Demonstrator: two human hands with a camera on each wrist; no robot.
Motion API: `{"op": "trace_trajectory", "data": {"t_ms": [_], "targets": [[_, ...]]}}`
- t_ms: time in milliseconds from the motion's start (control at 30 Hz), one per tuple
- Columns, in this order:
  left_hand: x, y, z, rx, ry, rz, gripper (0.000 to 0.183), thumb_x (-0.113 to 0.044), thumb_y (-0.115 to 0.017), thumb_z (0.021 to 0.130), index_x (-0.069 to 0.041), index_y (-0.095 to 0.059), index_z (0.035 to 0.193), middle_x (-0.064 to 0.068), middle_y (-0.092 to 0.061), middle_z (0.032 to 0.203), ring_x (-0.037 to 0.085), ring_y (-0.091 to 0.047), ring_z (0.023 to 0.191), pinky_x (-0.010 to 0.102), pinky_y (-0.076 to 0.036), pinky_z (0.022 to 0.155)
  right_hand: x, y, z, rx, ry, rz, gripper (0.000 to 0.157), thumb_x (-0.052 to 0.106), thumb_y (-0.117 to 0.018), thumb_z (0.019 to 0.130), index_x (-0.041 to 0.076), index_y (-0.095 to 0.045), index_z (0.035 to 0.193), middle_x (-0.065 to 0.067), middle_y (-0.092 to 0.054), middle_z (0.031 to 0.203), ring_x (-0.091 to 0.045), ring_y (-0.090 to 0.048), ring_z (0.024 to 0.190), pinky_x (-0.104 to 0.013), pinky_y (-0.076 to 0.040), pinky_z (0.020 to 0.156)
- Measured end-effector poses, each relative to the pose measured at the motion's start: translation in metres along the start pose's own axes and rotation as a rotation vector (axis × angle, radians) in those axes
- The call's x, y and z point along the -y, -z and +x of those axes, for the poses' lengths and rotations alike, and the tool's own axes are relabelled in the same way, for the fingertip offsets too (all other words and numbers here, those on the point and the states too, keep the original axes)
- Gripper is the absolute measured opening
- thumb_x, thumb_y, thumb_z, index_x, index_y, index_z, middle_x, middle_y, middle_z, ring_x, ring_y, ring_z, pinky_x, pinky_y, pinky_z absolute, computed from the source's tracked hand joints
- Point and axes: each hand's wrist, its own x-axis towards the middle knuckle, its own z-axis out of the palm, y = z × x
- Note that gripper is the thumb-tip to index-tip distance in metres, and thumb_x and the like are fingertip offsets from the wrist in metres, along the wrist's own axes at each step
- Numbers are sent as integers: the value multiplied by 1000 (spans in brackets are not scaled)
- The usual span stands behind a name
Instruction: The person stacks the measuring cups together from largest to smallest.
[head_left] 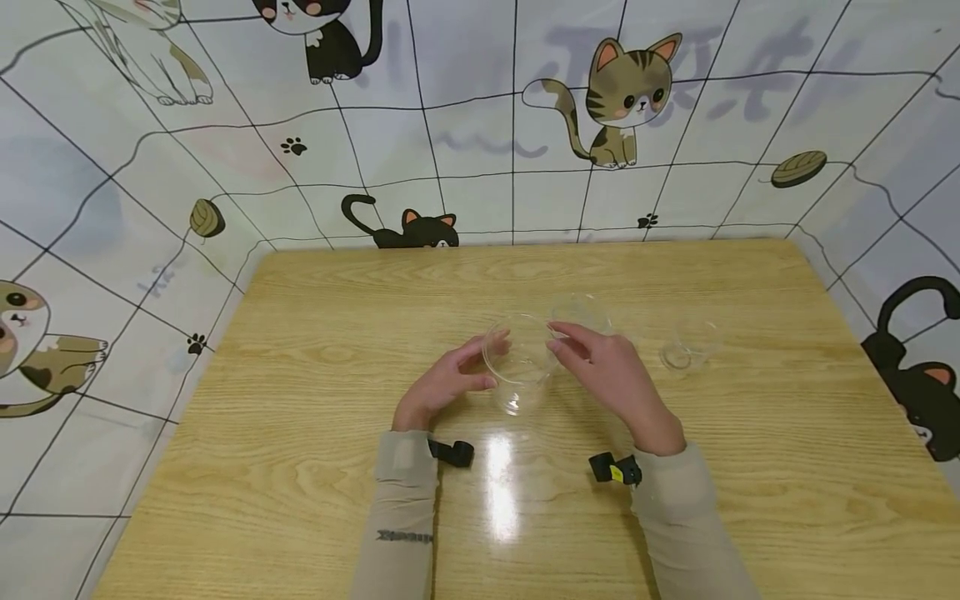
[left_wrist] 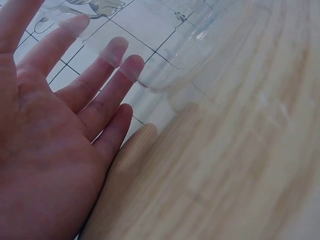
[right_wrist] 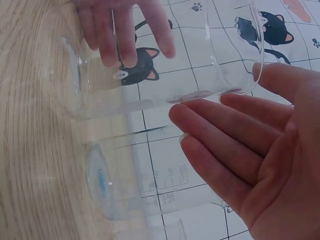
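A large clear glass beaker [head_left: 519, 367] stands between both hands at the middle of the table. On its left side my left hand [head_left: 453, 379] spreads its straight fingers, thumb toward me; in the left wrist view the fingertips [left_wrist: 131, 67] look pale, seen partly through glass. My right hand [head_left: 607, 375] is at the other side, thumb and fingertips right at the rim. The right wrist view shows these fingers [right_wrist: 215, 130] fairly straight, spread along the outside of the glass. Behind the right hand stands a second clear beaker [head_left: 581, 310], with printed markings [right_wrist: 170, 187] on its side.
A smaller clear glass vessel [head_left: 686, 350] stands to the right of the right hand. The wooden table [head_left: 300, 333] meets a cat-printed backdrop [head_left: 480, 142] at the back and both sides. Each wrist wears a small black camera strap.
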Motion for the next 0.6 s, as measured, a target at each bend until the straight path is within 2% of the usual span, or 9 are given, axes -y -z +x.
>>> {"op": "trace_trajectory", "data": {"t_ms": [200, 433, 500, 600], "targets": [[7, -1, 1, -9, -10, 1, 63, -22, -67, 84, -35, -38, 139, 1, -47, 138, 9, -36, 130, 45, -31, 105, 1, 0, 0, 11, 2, -25, 51, 51, -42, 93, 19, -50, 132, -3, -67, 106, -12, -60, 78, -34, -48, 73], [5, 0, 1, -16, 34, -20, 64, -24, -68, 83, -38, -39, 138, -3, -48, 137, 8, -37, 130, 44, -29, 106, 0, 0, 1, 7, 8, -12, 49, 49, -43, 93, 19, -50, 132, -2, -68, 104, -13, -62, 82, -35, -48, 74], [4, 0, 1, -23, 40, -34, 63, -24, -70, 82, -37, -41, 136, -3, -49, 136, 7, -37, 130, 43, -25, 108, 0, 0, 1, 8, 7, -13, 49, 49, -43, 93, 19, -50, 132, -2, -68, 104, -13, -61, 78, -34, -47, 72], [-6, 0, -1, -20, 55, -56, 62, -21, -70, 82, -29, -42, 137, 1, -48, 137, 7, -35, 131, 40, -21, 111, 1, 0, 1, 7, 9, -19, 49, 48, -43, 94, 19, -50, 132, -3, -68, 104, -11, -57, 71, -32, -46, 70]]}}
